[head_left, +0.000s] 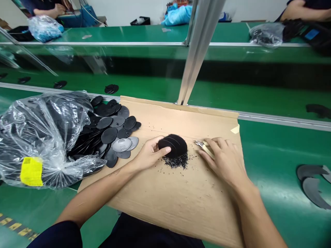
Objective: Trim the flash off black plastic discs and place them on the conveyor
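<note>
Left hand [150, 151] is gripping a black oval plastic cover [172, 145] while the right hand [223, 156] is clasping a small metal cutter [199, 143] just beside it.

The cover is sitting on the brown cardboard sheet [181, 199], its long axis running left to right, thumb pressing its near edge; the cutter's tip is pointing at the cover's right end, nearly touching. Black plastic trimmings [177, 162] are lying under the cover, a pile of matching covers [113, 131] left of the grip.

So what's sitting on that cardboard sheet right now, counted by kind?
Hands: 2 (left hand, right hand)
Black oval part: 1
Metal tool: 1
Heap of black shavings: 1
Total: 5
</note>
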Motion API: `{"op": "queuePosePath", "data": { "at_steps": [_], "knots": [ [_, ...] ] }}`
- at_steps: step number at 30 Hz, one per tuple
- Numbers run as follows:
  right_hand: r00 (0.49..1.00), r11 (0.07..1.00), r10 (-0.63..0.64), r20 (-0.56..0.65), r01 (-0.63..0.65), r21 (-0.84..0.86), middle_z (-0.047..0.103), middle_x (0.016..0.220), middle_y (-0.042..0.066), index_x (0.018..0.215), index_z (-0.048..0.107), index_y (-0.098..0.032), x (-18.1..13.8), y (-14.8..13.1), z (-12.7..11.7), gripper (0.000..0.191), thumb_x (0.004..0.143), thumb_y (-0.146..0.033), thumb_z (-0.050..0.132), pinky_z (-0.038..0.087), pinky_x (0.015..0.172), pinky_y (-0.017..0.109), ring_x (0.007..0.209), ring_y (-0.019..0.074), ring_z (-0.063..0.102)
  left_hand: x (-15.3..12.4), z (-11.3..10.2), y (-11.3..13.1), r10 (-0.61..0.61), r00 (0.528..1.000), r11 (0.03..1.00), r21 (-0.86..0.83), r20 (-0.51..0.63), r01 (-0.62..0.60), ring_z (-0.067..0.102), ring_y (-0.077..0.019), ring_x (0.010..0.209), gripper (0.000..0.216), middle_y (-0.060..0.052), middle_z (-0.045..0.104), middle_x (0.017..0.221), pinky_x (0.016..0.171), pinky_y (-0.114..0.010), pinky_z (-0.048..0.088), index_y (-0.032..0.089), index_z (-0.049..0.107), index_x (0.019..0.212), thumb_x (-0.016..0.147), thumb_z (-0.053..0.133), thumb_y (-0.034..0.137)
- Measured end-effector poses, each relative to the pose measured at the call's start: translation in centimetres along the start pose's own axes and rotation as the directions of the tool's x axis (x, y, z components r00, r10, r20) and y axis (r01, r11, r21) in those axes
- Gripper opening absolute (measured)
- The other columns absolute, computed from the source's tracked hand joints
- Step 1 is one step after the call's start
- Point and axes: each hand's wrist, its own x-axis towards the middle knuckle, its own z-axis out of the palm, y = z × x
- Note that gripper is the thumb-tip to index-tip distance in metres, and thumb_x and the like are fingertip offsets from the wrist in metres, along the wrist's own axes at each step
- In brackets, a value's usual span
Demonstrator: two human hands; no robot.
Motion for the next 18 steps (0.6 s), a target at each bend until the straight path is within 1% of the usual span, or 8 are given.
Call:
{"op": "queuePosePath", "data": {
  "at_steps": [2, 4, 6, 8, 10, 12, 14, 18],
  "knots": [
    [1.000, 1.000, 0.011, 0.001, -0.011, -0.027, 0.061, 0.106, 0.016, 0.118, 0.066, -0.014, 0.0, 0.5, 0.4, 0.038, 0.109, -0.043, 0.043, 0.044, 0.078, 0.041, 0.092, 0.0318, 0.055, 0.4, 0.0, -0.1, -0.122, 0.992, 0.970, -0.218, -0.037, 0.111, 0.066, -0.0163, 0.091, 0.040, -0.005, 0.072, 0.098, 0.083, -0.029, 0.055, 0.014, 0.069, 0.104, 0.082, 0.082, 0.045],
    [1.000, 0.999, 0.003, -0.006, -0.003, -0.032, 0.060, 0.110, 0.018, 0.119, 0.066, -0.013, 0.0, 0.8, 0.5, 0.038, 0.108, -0.037, 0.038, 0.047, 0.083, 0.045, 0.100, 0.0343, 0.055, 0.6, 0.0, -0.4, -0.198, 0.978, 0.925, -0.343, -0.069, 0.163, 0.068, -0.0177, 0.095, 0.049, -0.006, 0.073, 0.102, 0.086, -0.030, 0.056, 0.015, 0.070, 0.109, 0.078, 0.084, 0.050],
    [1.000, 1.000, -0.012, -0.019, 0.011, -0.015, 0.059, 0.113, 0.019, 0.121, 0.065, -0.012, 0.1, 0.9, 0.6, 0.040, 0.109, -0.036, 0.035, 0.049, 0.086, 0.047, 0.105, 0.0360, 0.056, 0.7, -0.1, -0.6, -0.244, 0.967, 0.898, -0.392, -0.073, 0.198, 0.070, -0.0210, 0.097, 0.055, -0.009, 0.075, 0.102, 0.086, -0.034, 0.057, 0.015, 0.070, 0.111, 0.080, 0.078, 0.060],
    [0.999, 1.000, -0.026, -0.043, 0.026, -0.005, 0.059, 0.113, 0.020, 0.120, 0.065, -0.012, 0.1, 1.0, 0.9, 0.046, 0.110, -0.042, 0.031, 0.051, 0.085, 0.048, 0.104, 0.0369, 0.058, 1.2, -0.3, -0.8, -0.244, 0.966, 0.910, -0.365, -0.082, 0.199, 0.072, -0.0252, 0.098, 0.066, -0.013, 0.076, 0.102, 0.084, -0.039, 0.059, 0.013, 0.070, 0.113, 0.087, 0.060, 0.073],
    [0.996, 0.999, -0.032, -0.078, 0.032, -0.008, 0.059, 0.112, 0.020, 0.118, 0.066, -0.013, 0.2, 1.3, 1.4, 0.052, 0.111, -0.049, 0.028, 0.052, 0.082, 0.048, 0.102, 0.0380, 0.059, 2.4, -1.0, -0.8, -0.161, 0.979, 0.974, -0.180, -0.128, 0.136, 0.073, -0.0279, 0.099, 0.078, -0.017, 0.076, 0.103, 0.085, -0.043, 0.060, 0.012, 0.070, 0.117, 0.095, 0.036, 0.078],
    [0.993, 1.000, -0.026, -0.115, 0.025, -0.008, 0.059, 0.110, 0.020, 0.117, 0.066, -0.014, 0.3, 1.7, 2.0, 0.056, 0.111, -0.052, 0.026, 0.052, 0.079, 0.050, 0.100, 0.0392, 0.060, 4.5, -2.2, -0.2, -0.030, 0.984, 0.995, 0.090, -0.175, 0.046, 0.073, -0.0289, 0.105, 0.082, -0.018, 0.077, 0.108, 0.091, -0.045, 0.060, 0.011, 0.070, 0.119, 0.099, 0.022, 0.075],
    [0.990, 1.000, -0.012, -0.139, 0.012, -0.004, 0.060, 0.109, 0.020, 0.116, 0.066, -0.015, 0.4, 1.9, 2.4, 0.057, 0.111, -0.053, 0.024, 0.053, 0.079, 0.051, 0.100, 0.0396, 0.061, 7.4, -3.9, 0.9, 0.084, 0.976, 0.956, 0.294, -0.200, -0.022, 0.069, -0.0288, 0.119, 0.073, -0.017, 0.074, 0.121, 0.103, -0.045, 0.055, 0.013, 0.069, 0.125, 0.102, 0.027, 0.069],
    [0.989, 1.000, -0.011, -0.148, 0.010, -0.009, 0.060, 0.106, 0.020, 0.113, 0.067, -0.014, 0.4, 1.7, 2.4, 0.053, 0.111, -0.049, 0.027, 0.053, 0.082, 0.051, 0.099, 0.0377, 0.061, 13.5, -6.9, 3.5, 0.194, 0.956, 0.854, 0.517, -0.220, -0.054, 0.050, -0.0283, 0.143, 0.050, -0.015, 0.061, 0.147, 0.123, -0.044, 0.037, 0.015, 0.058, 0.141, 0.102, 0.051, 0.045]
  ]
}}
